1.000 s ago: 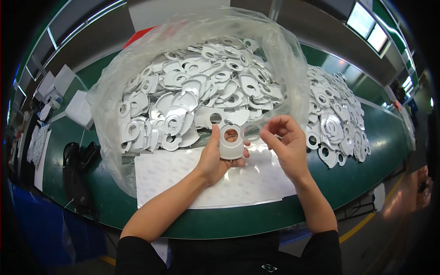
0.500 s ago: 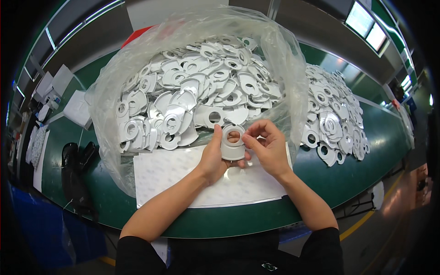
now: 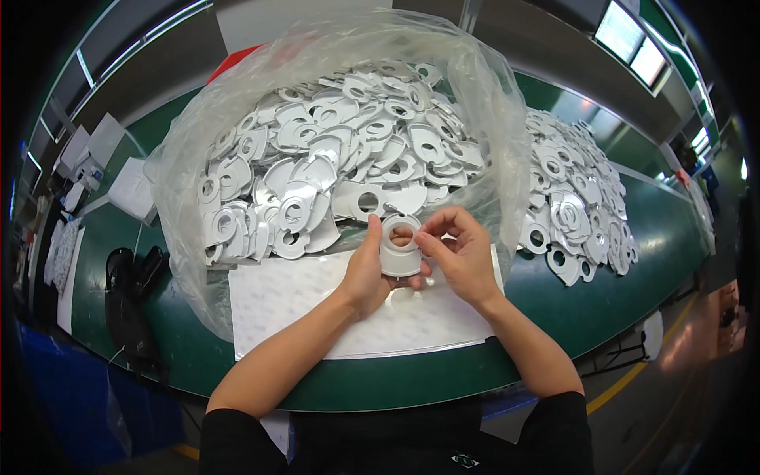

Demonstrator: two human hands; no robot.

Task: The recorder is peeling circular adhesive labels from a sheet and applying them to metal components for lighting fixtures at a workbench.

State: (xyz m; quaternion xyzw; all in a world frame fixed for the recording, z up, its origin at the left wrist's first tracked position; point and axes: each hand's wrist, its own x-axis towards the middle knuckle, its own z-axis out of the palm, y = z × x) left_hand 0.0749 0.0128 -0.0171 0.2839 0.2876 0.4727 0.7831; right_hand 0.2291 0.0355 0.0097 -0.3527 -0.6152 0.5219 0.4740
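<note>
Between my hands is a flat white plastic part (image 3: pixel 401 264), with a round raised ring at its upper end and a wider rounded lower end. My left hand (image 3: pixel 366 273) cradles it, thumb up along its left edge and fingers behind it. At the ring's right side, my right hand (image 3: pixel 469 257) pinches the edge with thumb and forefinger. Anything small between those fingertips is too fine to make out. Beneath both hands lie white glossy sheets (image 3: pixel 289 313). Just beyond, a large clear plastic bag (image 3: pixel 186 178) stands open, heaped with similar white parts (image 3: pixel 317 170).
More white parts (image 3: pixel 574 214) are piled to the right on the green table (image 3: pixel 443 380). At the left lie a black object (image 3: pixel 131 309) and a white box (image 3: pixel 134 190). A red edge (image 3: pixel 235 62) shows behind the bag.
The view has shifted very slightly. Both hands keep almost the same hold on the white part; the right fingertips have barely moved at the ring's edge.
</note>
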